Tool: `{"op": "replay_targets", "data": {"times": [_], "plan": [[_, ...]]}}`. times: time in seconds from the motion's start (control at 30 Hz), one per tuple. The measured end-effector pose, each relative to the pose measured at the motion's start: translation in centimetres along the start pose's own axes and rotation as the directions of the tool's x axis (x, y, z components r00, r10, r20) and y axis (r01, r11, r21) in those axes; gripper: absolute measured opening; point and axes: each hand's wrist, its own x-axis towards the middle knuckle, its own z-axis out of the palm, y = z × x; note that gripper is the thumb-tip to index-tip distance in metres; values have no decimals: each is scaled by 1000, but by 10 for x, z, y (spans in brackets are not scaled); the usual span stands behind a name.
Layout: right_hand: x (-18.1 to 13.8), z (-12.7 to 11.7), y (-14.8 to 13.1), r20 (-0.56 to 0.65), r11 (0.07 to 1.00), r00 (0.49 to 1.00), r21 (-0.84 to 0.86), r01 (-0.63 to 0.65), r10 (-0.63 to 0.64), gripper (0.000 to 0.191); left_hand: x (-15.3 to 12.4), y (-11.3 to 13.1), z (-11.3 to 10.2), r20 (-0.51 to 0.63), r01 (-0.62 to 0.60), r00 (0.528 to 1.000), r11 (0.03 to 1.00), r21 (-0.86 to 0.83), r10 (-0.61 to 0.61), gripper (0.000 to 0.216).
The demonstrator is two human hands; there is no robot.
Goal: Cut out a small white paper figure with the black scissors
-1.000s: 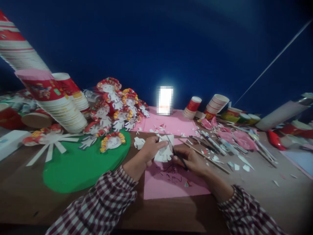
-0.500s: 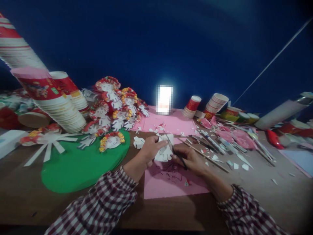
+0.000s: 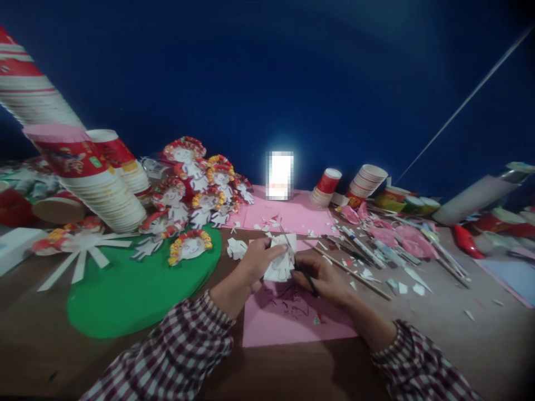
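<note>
My left hand (image 3: 256, 263) pinches a piece of white paper (image 3: 279, 269) with a figure outline on it, thumb on top. In my right hand (image 3: 324, 280) is a pair of scissors with black handles (image 3: 309, 282). Their blades lie at the right side of the paper, partly hidden by it. Both hands are above a pink sheet (image 3: 267, 326) with dark scribbles. A white paper cutout (image 3: 236, 249) lies just left of my left hand.
On the left are a green board (image 3: 125, 312), paper dolls with red and yellow headdresses (image 3: 190, 245) and a tall leaning cup stack (image 3: 100, 189). At right lie pens (image 3: 355, 248), a wooden stick (image 3: 355, 275) and paper scraps (image 3: 403, 288). A glowing screen (image 3: 280, 175) stands behind.
The whole view has shifted slightly, with things sitting a little lower in the picture. Both hands keep nearly the same hold on the paper and the scissors.
</note>
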Motion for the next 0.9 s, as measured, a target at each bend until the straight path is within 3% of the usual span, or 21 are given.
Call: {"op": "replay_targets", "data": {"times": [0.2, 0.6, 0.9], "plan": [[-1, -2, 2, 15, 1000, 1000, -21, 8, -8, 36, -5, 4, 7, 25, 30, 999, 993, -118, -27, 29], [-1, -4, 3, 25, 999, 1000, -50, -1, 2, 39, 9, -9, 0, 43, 7, 999, 998, -65, -4, 31], [-1, -7, 3, 73, 1000, 997, -25, -2, 4, 38, -4, 1, 8, 58, 119, 992, 966, -231, -108, 19]]}}
